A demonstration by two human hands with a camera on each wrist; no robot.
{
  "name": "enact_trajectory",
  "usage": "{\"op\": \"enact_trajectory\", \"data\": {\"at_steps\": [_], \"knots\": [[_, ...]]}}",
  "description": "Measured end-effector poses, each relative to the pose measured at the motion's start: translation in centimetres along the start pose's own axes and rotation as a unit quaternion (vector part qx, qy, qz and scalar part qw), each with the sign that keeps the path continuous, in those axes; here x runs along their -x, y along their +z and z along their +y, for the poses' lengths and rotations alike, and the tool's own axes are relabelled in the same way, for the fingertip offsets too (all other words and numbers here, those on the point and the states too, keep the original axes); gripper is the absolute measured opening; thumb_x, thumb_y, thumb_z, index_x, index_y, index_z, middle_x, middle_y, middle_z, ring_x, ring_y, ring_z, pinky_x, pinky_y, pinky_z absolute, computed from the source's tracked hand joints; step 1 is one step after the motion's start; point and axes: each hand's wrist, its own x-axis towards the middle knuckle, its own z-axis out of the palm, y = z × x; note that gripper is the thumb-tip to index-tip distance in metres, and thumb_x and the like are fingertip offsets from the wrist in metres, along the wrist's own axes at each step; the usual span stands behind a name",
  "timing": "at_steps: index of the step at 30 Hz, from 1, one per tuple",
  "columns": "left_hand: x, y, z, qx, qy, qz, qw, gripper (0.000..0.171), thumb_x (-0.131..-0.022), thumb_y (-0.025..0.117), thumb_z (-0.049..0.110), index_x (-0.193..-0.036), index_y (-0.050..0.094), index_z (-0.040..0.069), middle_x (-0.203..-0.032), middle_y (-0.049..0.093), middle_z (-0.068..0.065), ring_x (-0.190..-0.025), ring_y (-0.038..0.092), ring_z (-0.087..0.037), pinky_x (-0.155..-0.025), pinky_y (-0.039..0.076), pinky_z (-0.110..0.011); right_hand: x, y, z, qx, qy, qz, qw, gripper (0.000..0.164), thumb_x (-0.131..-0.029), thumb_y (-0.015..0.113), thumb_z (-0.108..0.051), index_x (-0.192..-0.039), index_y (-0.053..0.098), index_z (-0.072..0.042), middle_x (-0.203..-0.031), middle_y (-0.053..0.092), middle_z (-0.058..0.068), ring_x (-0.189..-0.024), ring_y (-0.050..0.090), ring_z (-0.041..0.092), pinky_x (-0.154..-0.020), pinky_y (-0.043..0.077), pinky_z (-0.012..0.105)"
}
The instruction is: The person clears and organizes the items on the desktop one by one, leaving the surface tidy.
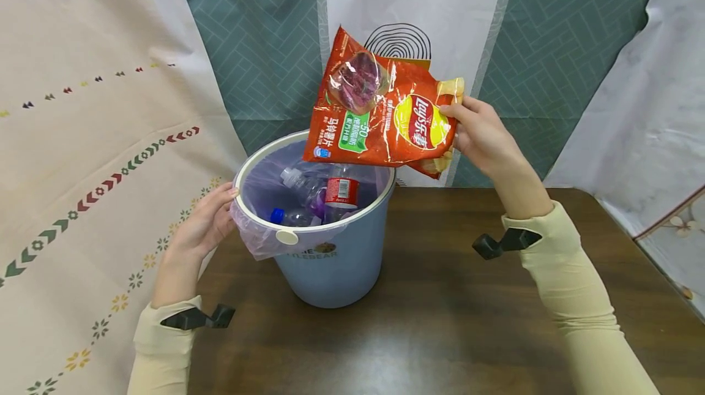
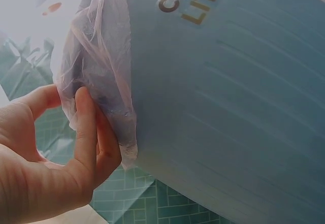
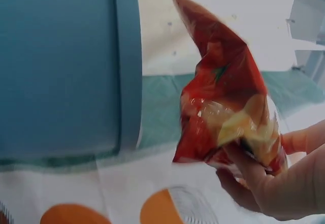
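A red Lay's chip bag (image 1: 380, 116) is pinched at its right end by my right hand (image 1: 484, 135), up over the right side of the bin's mouth. In the right wrist view the chip bag (image 3: 223, 92) looks crumpled, with my thumb and fingers on either side of it. My left hand (image 1: 206, 220) grips the left rim of a blue trash bin (image 1: 336, 272). From the left wrist view, the thumb and fingers pinch the rim through a thin pinkish liner (image 2: 99, 46). Inside the bin lie plastic bottles, among them one with a red label (image 1: 341, 191) and one with a blue cap (image 1: 277, 216).
The bin stands on a dark brown wooden table (image 1: 440, 321). Behind it hangs a patterned cloth (image 1: 264, 46) in green and white, and another printed cloth (image 1: 82, 156) drapes along the left side. White patterned material covers the right side.
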Motion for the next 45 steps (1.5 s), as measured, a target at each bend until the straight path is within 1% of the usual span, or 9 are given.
{"op": "enact_trajectory", "data": {"at_steps": [7,12,19,21,23,31,35,40,45], "knots": [[0.0,0.1,0.0,0.006,-0.001,0.0,1.0,0.023,-0.098,0.035,0.01,-0.116,0.05,0.008,-0.094,0.062,0.002,-0.08,0.061,-0.007,-0.072,0.054,-0.018,-0.5,4.5,-0.3,0.06,-0.069,0.016,0.996,0.044,-0.093,0.051,-0.017,-0.135,0.04,-0.01,-0.12,0.047,0.009,-0.104,0.051,0.022,-0.075,0.056,0.024],[0.1,0.2,0.1,0.004,-0.004,0.006,1.0,0.022,-0.098,0.036,0.01,-0.115,0.05,0.009,-0.093,0.062,0.002,-0.079,0.061,-0.006,-0.072,0.054,-0.018,-1.1,7.5,0.2,0.155,-0.117,0.014,0.981,0.044,-0.091,0.054,-0.017,-0.133,0.043,-0.013,-0.116,0.052,0.011,-0.098,0.056,0.023,-0.078,0.056,0.029],[-0.2,0.3,-0.1,0.007,-0.012,0.005,0.9999,0.021,-0.098,0.037,0.011,-0.116,0.048,0.009,-0.092,0.062,0.003,-0.078,0.061,-0.006,-0.071,0.054,-0.018,-0.8,10.0,1.1,0.318,-0.068,-0.051,0.944,0.065,-0.087,0.059,-0.037,-0.142,0.027,-0.026,-0.143,0.038,0.007,-0.122,0.047,0.021,-0.096,0.047,0.042],[-0.3,0.3,-0.1,0.007,-0.01,0.001,0.9999,0.022,-0.098,0.037,0.011,-0.117,0.048,0.009,-0.093,0.062,0.003,-0.079,0.061,-0.006,-0.071,0.054,-0.018,-0.7,9.9,1.4,0.35,-0.058,-0.05,0.934,0.064,-0.086,0.06,-0.038,-0.141,0.03,-0.026,-0.142,0.04,0.008,-0.124,0.047,0.021,-0.098,0.046,0.042],[-0.5,0.3,-0.2,0.007,-0.007,-0.002,0.9999,0.022,-0.098,0.037,0.011,-0.116,0.049,0.008,-0.093,0.062,0.003,-0.078,0.061,-0.006,-0.071,0.054,-0.018,-0.6,9.5,1.8,0.357,-0.059,-0.052,0.931,0.059,-0.087,0.06,-0.034,-0.139,0.034,-0.023,-0.137,0.044,0.008,-0.121,0.049,0.021,-0.097,0.047,0.041],[-0.5,0.2,-0.4,0.008,0.002,-0.017,0.9998,0.025,-0.099,0.034,0.01,-0.115,0.053,0.007,-0.096,0.063,0.002,-0.083,0.061,-0.007,-0.075,0.054,-0.018,-0.2,6.9,3.4,0.299,-0.092,-0.065,0.948,0.039,-0.09,0.056,-0.02,-0.127,0.045,-0.011,-0.126,0.052,0.014,-0.109,0.055,0.024,-0.091,0.051,0.041],[-0.4,0.0,-0.2,0.01,0.006,-0.022,0.9997,0.025,-0.099,0.034,0.01,-0.116,0.053,0.007,-0.096,0.064,0.001,-0.083,0.062,-0.007,-0.074,0.054,-0.019,0.0,5.5,4.2,0.305,-0.116,-0.063,0.943,0.035,-0.09,0.056,-0.019,-0.123,0.048,-0.01,-0.123,0.054,0.013,-0.109,0.055,0.025,-0.093,0.049,0.041],[-0.2,-1.0,-0.1,0.002,-0.006,-0.006,1.0,0.023,-0.099,0.037,0.015,-0.116,0.053,0.011,-0.101,0.065,0.003,-0.089,0.064,-0.007,-0.076,0.055,-0.021,0.2,3.5,6.1,0.341,-0.164,-0.058,0.924,0.031,-0.091,0.056,-0.018,-0.121,0.053,-0.009,-0.121,0.056,0.01,-0.108,0.055,0.022,-0.092,0.05,0.041],[-0.1,-2.4,-0.7,-0.019,-0.03,0.034,0.9988,0.02,-0.099,0.039,0.023,-0.113,0.052,0.016,-0.101,0.067,0.007,-0.092,0.064,-0.005,-0.077,0.054,-0.02,0.8,0.7,8.5,0.419,-0.202,-0.047,0.884,0.029,-0.091,0.056,-0.017,-0.119,0.055,-0.011,-0.119,0.059,0.007,-0.105,0.058,0.022,-0.087,0.052,0.041]]}}
